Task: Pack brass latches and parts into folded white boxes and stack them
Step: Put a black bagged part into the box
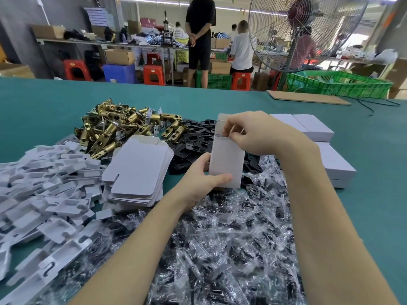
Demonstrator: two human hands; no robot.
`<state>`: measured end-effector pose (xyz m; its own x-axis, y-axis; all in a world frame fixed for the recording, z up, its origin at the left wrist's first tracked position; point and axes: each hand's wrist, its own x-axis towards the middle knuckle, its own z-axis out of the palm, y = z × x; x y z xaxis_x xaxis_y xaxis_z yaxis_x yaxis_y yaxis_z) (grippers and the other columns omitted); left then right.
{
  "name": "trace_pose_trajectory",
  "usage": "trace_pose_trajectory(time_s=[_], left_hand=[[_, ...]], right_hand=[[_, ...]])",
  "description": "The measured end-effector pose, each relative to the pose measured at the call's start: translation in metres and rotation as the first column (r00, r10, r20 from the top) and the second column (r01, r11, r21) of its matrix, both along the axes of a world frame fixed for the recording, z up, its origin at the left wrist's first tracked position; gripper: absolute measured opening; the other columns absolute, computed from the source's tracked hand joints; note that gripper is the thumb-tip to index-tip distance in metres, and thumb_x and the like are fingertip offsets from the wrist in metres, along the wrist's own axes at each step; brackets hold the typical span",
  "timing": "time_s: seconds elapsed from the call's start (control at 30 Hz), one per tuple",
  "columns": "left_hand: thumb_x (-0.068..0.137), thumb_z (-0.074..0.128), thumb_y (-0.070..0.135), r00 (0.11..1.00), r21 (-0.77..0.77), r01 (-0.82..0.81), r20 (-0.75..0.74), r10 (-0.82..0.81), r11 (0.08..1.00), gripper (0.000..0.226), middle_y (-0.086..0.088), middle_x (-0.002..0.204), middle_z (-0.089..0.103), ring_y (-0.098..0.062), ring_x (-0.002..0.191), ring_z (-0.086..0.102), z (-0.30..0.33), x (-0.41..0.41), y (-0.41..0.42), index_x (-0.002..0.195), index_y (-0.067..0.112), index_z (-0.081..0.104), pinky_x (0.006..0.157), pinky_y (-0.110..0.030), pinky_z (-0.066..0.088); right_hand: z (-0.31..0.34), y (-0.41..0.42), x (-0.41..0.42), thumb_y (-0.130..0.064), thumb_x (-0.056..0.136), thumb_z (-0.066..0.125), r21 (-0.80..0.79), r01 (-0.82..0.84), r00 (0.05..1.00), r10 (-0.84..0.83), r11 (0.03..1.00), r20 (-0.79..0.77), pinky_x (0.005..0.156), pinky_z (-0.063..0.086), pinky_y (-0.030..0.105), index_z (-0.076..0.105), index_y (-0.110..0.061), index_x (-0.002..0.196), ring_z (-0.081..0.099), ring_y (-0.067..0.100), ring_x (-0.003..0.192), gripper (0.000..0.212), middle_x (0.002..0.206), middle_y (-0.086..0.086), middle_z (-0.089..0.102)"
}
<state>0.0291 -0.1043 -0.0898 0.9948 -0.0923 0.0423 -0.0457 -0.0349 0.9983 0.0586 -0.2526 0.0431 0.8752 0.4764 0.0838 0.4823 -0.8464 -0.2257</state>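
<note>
Head view, nearest me: a heap of clear plastic bags [231, 249] with dark parts inside spreads under my forearms; I cannot tell what the parts are.
Near left: white moulded inserts [44, 194] lie piled loosely, running off the frame's left edge.
Left hand [204, 179]: thumb curled across the lower front of the white box [226, 164], fingers wrapped round its left side, holding it upright above the bags.
Right hand [253, 133]: fingertips pinch at the box's open top, at the flaps, with the tall flap [222, 121] standing up behind them.
Step in hand: I judge I am either tucking something in or shaping the top flaps; the box reads as not yet closed.
Next move: it calls for folding the side flaps in, bending the tall flap over and tucking it, while my left hand steadies the body; then the box goes to the stack.
Hidden: the box's inside and any contents are screened by my right hand; its bottom end is behind my left palm.
Beside the box: flat box blanks [138, 170] sit stacked at left.
Right: finished white boxes [330, 155] are stacked near my right wrist, partly behind it.
Further off: black plates [193, 139] and the brass latches [114, 126] lie heaped on the green table [363, 194].
</note>
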Motion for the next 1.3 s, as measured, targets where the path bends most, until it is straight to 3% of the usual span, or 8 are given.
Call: trace_pose_trajectory(time_s=[0.13, 0.3, 0.67, 0.83, 0.97, 1.1, 1.3], left_hand=[[0.085, 0.079, 0.009, 1.000, 0.006, -0.005, -0.004, 0.005, 1.000, 0.046, -0.004, 0.119, 0.069, -0.018, 0.108, 0.068, -0.0001, -0.0001, 0.0004, 0.123, 0.022, 0.058, 0.093, -0.033, 0.057], [0.084, 0.080, 0.008, 1.000, -0.016, 0.003, 0.003, -0.003, 1.000, 0.045, -0.005, 0.118, 0.069, -0.018, 0.108, 0.068, -0.0001, 0.0002, 0.0004, 0.121, 0.024, 0.058, 0.086, -0.025, 0.058], [0.084, 0.080, 0.007, 1.000, -0.033, 0.010, 0.005, -0.010, 0.999, 0.047, -0.004, 0.118, 0.069, -0.013, 0.103, 0.069, 0.0001, -0.0004, 0.0006, 0.123, 0.021, 0.058, 0.075, -0.017, 0.056], [0.084, 0.079, 0.005, 1.000, -0.052, -0.001, 0.007, 0.002, 0.999, 0.047, -0.007, 0.119, 0.069, -0.018, 0.106, 0.069, -0.0010, 0.0000, 0.0007, 0.123, 0.019, 0.058, 0.080, -0.021, 0.057], [0.083, 0.079, 0.005, 1.000, -0.058, -0.003, 0.000, 0.003, 0.998, 0.048, -0.006, 0.118, 0.069, -0.016, 0.105, 0.068, -0.0016, 0.0015, 0.0011, 0.123, 0.020, 0.058, 0.079, -0.021, 0.057], [0.083, 0.079, 0.004, 1.000, -0.085, -0.022, -0.007, 0.022, 0.996, 0.049, -0.005, 0.117, 0.069, -0.010, 0.098, 0.068, -0.0018, 0.0031, 0.0013, 0.124, 0.020, 0.058, 0.076, -0.019, 0.056], [0.082, 0.080, 0.002, 1.000, -0.070, 0.005, 0.005, -0.005, 0.998, 0.047, -0.007, 0.116, 0.069, -0.011, 0.098, 0.069, -0.0022, 0.0023, 0.0010, 0.120, 0.021, 0.059, 0.075, -0.020, 0.057]], right_hand=[[-0.0004, 0.0017, -0.0006, -0.005, 0.099, 0.041, -0.032, 0.007, 0.999, -0.008, 0.999, -0.043, 0.082, 0.040, 0.028, 0.068, -0.025, 0.118, 0.053, 0.018, 0.100, 0.039, 0.124, 0.001, 0.065], [0.0025, 0.0031, -0.0060, -0.003, 0.095, 0.046, -0.054, 0.017, 0.999, -0.019, 0.998, -0.042, 0.087, 0.046, 0.029, 0.070, -0.021, 0.125, 0.059, 0.021, 0.107, 0.043, 0.125, 0.001, 0.068], [0.0035, 0.0026, -0.0058, -0.005, 0.091, 0.053, -0.016, 0.014, 1.000, -0.014, 1.000, -0.010, 0.088, 0.054, 0.036, 0.060, -0.029, 0.100, 0.061, 0.023, 0.100, 0.027, 0.106, 0.000, 0.067], [0.0043, 0.0039, -0.0060, -0.007, 0.088, 0.054, 0.005, 0.034, 0.999, -0.034, 0.999, 0.026, 0.088, 0.056, 0.038, 0.063, -0.033, 0.094, 0.061, 0.018, 0.094, 0.029, 0.087, -0.017, 0.064], [0.0037, 0.0053, -0.0067, -0.009, 0.090, 0.055, 0.016, 0.010, 1.000, -0.010, 1.000, 0.017, 0.088, 0.057, 0.039, 0.067, -0.032, 0.095, 0.063, 0.017, 0.095, 0.026, 0.091, -0.013, 0.068], [0.0039, 0.0013, -0.0055, -0.010, 0.092, 0.057, 0.143, -0.028, 0.998, 0.020, 0.989, 0.059, 0.090, 0.053, 0.031, 0.074, -0.023, 0.103, 0.066, 0.015, 0.099, 0.023, 0.099, -0.005, 0.074], [-0.0022, 0.0018, -0.0021, -0.018, 0.097, 0.057, -0.015, -0.049, 0.999, 0.048, 0.999, -0.008, 0.083, 0.047, 0.028, 0.073, -0.027, 0.113, 0.060, 0.016, 0.102, 0.024, 0.109, -0.006, 0.068]])
